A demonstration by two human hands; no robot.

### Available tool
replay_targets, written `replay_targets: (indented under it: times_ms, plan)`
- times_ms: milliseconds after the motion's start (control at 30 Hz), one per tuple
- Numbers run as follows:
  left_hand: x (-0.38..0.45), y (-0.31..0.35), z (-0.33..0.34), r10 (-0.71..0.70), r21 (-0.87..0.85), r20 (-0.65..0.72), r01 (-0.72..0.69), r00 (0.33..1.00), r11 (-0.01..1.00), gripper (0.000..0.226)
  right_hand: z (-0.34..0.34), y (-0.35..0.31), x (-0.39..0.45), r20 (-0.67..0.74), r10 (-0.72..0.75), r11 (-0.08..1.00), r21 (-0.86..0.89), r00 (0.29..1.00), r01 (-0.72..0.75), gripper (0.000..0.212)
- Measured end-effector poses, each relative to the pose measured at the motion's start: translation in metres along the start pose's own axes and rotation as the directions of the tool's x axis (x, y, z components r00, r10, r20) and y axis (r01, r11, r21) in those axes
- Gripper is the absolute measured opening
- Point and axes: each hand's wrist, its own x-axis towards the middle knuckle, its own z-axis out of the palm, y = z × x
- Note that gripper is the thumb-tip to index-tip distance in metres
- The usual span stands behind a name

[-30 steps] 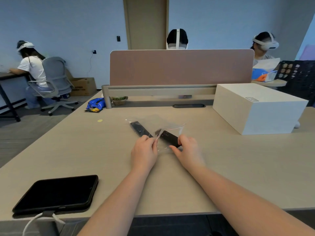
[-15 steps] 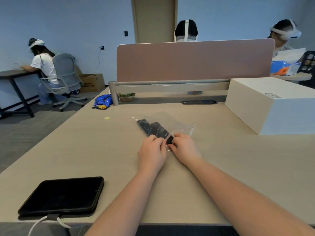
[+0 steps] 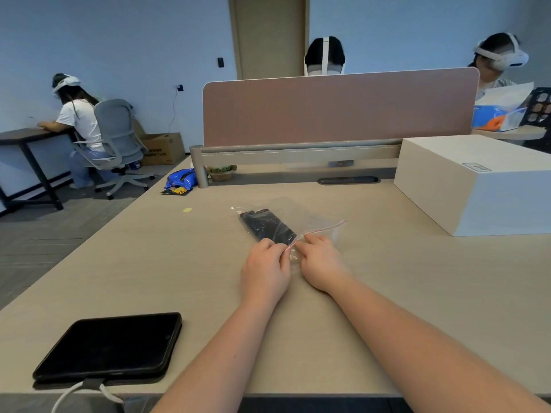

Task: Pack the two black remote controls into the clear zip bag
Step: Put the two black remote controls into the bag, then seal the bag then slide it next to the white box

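Note:
The clear zip bag (image 3: 316, 225) lies on the desk in front of me, its red zip strip running from near my hands up to the right. Two black remote controls (image 3: 265, 226) lie side by side inside the bag, their near ends hidden behind my fingers. My left hand (image 3: 264, 271) pinches the near left end of the bag's zip edge. My right hand (image 3: 320, 263) pinches the same edge just to the right, the two hands almost touching.
A black tablet (image 3: 110, 347) with a white cable lies at the near left desk edge. A big white box (image 3: 477, 183) stands at the right. A pink divider panel (image 3: 340, 108) closes the far side. A blue snack packet (image 3: 180, 178) lies far left. Other people sit beyond.
The second remote has slid fully into the bag beside the first. My hands have come together at the zip edge, and my view has shifted a little.

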Motion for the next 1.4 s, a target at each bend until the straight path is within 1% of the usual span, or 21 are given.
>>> replay_targets:
  times_ms: [67,133,233,300,367,433,500,600,667,700,800,867,933,1000,1033,1067,1100,1167,1267,1333,1400]
  plan:
    - [0.000,0.001,-0.001,0.005,0.008,-0.009,-0.005,1.000,1.000,0.018,-0.002,0.000,-0.003,-0.049,-0.005,1.000,0.019,0.999,0.006,0.033]
    - [-0.001,0.002,-0.001,0.012,0.011,-0.022,-0.012,1.000,1.000,0.019,-0.006,0.003,-0.008,-0.174,0.008,0.996,0.086,0.985,0.007,0.030]
    - [-0.002,0.001,-0.002,0.020,0.005,-0.039,-0.020,0.999,1.000,0.020,-0.012,0.014,-0.015,-0.412,0.101,0.974,0.228,0.905,-0.005,0.028]
    - [-0.002,0.002,-0.002,0.020,0.005,-0.041,-0.019,0.999,1.000,0.020,-0.017,0.022,-0.019,-0.463,0.227,0.950,0.298,0.857,-0.091,0.025]
    - [-0.002,0.003,-0.003,0.025,0.002,-0.035,-0.025,0.999,1.000,0.019,-0.022,0.028,-0.022,-0.484,0.300,0.935,0.321,0.822,-0.152,0.033]
    - [-0.003,0.003,-0.003,0.033,0.003,-0.040,-0.033,0.999,0.999,0.018,-0.025,0.031,-0.023,-0.475,0.310,0.934,0.316,0.823,-0.170,0.052]
    - [-0.003,0.003,-0.004,0.031,0.014,-0.046,-0.030,0.998,0.999,0.018,-0.027,0.031,-0.024,-0.414,0.287,0.937,0.308,0.864,-0.163,0.070]
    - [-0.005,0.005,-0.005,0.053,0.044,-0.050,-0.051,0.997,0.998,0.021,-0.026,0.032,-0.022,-0.319,0.183,0.972,0.202,0.930,-0.122,0.079]
    - [-0.007,0.007,-0.006,0.093,0.027,-0.043,-0.092,0.995,0.995,0.032,-0.027,0.040,-0.018,-0.269,0.139,0.984,0.142,0.953,-0.104,0.073]
    - [-0.009,0.008,-0.005,0.115,-0.001,-0.042,-0.115,0.992,0.993,0.036,-0.028,0.046,-0.016,-0.256,0.145,0.983,0.150,0.956,-0.108,0.065]
    - [-0.012,0.006,-0.007,0.183,-0.113,-0.029,-0.186,0.983,0.976,0.035,-0.029,0.060,-0.010,-0.285,0.237,0.947,0.282,0.929,-0.155,0.036]
    - [-0.012,0.006,-0.009,0.242,-0.155,0.016,-0.237,0.970,0.959,0.041,-0.028,0.064,-0.007,-0.308,0.281,0.927,0.333,0.909,-0.173,0.029]
    - [-0.012,0.004,-0.008,0.265,-0.152,0.056,-0.254,0.963,0.955,0.046,-0.026,0.066,-0.005,-0.327,0.281,0.926,0.339,0.902,-0.166,0.030]
    - [-0.010,0.001,-0.007,0.240,-0.141,0.017,-0.235,0.971,0.962,0.043,-0.027,0.064,-0.006,-0.373,0.245,0.946,0.295,0.895,-0.136,0.037]
    - [-0.008,0.000,-0.007,0.221,-0.144,-0.024,-0.222,0.975,0.964,0.036,-0.028,0.062,-0.009,-0.414,0.199,0.963,0.252,0.888,-0.098,0.042]
    - [-0.007,-0.001,-0.006,0.206,-0.146,-0.064,-0.214,0.976,0.966,0.026,-0.029,0.059,-0.012,-0.458,0.125,0.979,0.200,0.880,-0.035,0.047]
    - [-0.006,-0.001,-0.006,0.200,-0.149,-0.099,-0.213,0.975,0.966,0.021,-0.028,0.055,-0.017,-0.494,0.023,0.989,0.141,0.869,0.054,0.050]
    - [-0.005,-0.001,-0.004,0.202,-0.150,-0.144,-0.223,0.969,0.963,0.023,-0.025,0.047,-0.023,-0.500,-0.182,0.975,0.020,0.847,0.222,0.053]
    - [-0.004,-0.003,-0.002,0.217,-0.123,-0.161,-0.237,0.963,0.964,0.021,-0.020,0.039,-0.018,-0.447,-0.365,0.928,-0.103,0.817,0.358,0.038]
    - [-0.003,-0.006,0.000,0.219,-0.087,-0.157,-0.235,0.963,0.968,0.021,-0.015,0.038,-0.013,-0.443,-0.428,0.903,-0.161,0.788,0.400,0.028]
    - [-0.002,-0.006,0.001,0.218,-0.058,-0.163,-0.230,0.962,0.971,0.022,-0.014,0.038,-0.013,-0.462,-0.450,0.890,-0.157,0.764,0.429,0.021]
